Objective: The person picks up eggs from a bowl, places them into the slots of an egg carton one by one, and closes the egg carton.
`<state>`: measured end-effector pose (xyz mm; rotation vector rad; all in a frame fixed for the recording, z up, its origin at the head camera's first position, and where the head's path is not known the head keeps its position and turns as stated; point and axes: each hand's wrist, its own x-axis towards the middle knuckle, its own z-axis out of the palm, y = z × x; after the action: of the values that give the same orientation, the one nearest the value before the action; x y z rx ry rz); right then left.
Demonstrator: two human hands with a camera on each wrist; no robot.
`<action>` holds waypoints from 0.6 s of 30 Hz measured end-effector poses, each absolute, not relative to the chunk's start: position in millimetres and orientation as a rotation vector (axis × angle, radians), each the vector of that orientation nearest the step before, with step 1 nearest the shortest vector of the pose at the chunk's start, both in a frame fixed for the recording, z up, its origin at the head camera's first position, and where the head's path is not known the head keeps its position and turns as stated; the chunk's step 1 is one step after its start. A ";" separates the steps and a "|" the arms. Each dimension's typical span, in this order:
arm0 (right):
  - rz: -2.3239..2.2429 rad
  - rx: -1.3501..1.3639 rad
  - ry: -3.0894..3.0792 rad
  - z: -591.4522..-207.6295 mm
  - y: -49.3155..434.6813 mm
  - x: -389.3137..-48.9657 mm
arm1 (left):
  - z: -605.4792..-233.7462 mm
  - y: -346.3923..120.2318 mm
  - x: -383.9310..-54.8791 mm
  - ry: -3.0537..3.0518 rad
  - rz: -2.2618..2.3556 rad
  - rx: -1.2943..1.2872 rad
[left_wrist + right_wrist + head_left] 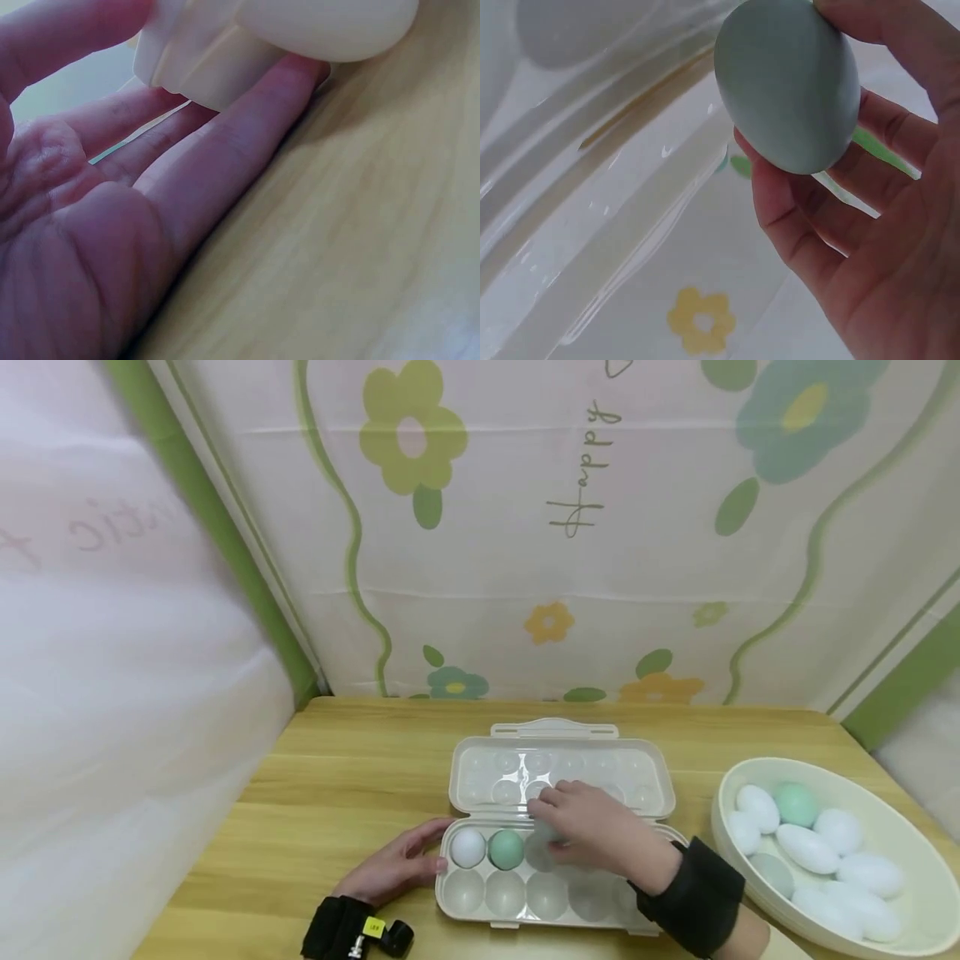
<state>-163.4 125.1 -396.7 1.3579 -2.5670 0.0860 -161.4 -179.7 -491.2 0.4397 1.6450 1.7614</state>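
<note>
A cream egg carton (462,914) lies with its lid (652,777) folded back. A white egg (468,847) and a green egg (506,849) sit in its back row at the left end. My left hand (397,864) grips that end, the thumb at the rim; the left wrist view shows a finger (225,150) reaching under the carton's side. Over the back row, my right hand (600,831) holds a pale grey-green egg (787,86) between thumb and fingertips. From the head this egg is mostly hidden behind the fingers, close over the third cup.
At the right stands a large cream bowl (918,877) holding several white eggs, a green ball-like egg (797,804) and a greyish one (772,874). The wooden table (330,793) ends at a flower-printed curtain (465,560).
</note>
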 end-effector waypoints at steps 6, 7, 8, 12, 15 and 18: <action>0.006 1.412 -2.620 -400.4 109.0 -161.1 | -490.5 -181.3 -158.5 1.676 1.745 0.421; -0.018 1.418 -2.635 -401.6 106.7 -160.5 | -490.7 -181.9 -157.8 1.678 1.742 0.412; -0.051 1.421 -2.640 -402.8 104.6 -160.0 | -490.9 -182.4 -157.2 1.679 1.740 0.404; -0.165 1.421 -2.652 -405.2 98.5 -159.2 | -491.5 -183.5 -156.6 1.650 1.746 0.409; -0.216 1.413 -2.652 -405.9 97.5 -158.9 | -491.4 -182.4 -158.6 1.633 1.747 0.424; -0.239 1.399 -2.647 -407.5 98.9 -157.3 | -489.9 -179.9 -161.4 1.627 1.742 0.425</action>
<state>-157.3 98.9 -407.5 1.3992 -2.6469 -0.2387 -161.4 -179.9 -489.9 0.4248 1.6274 1.7420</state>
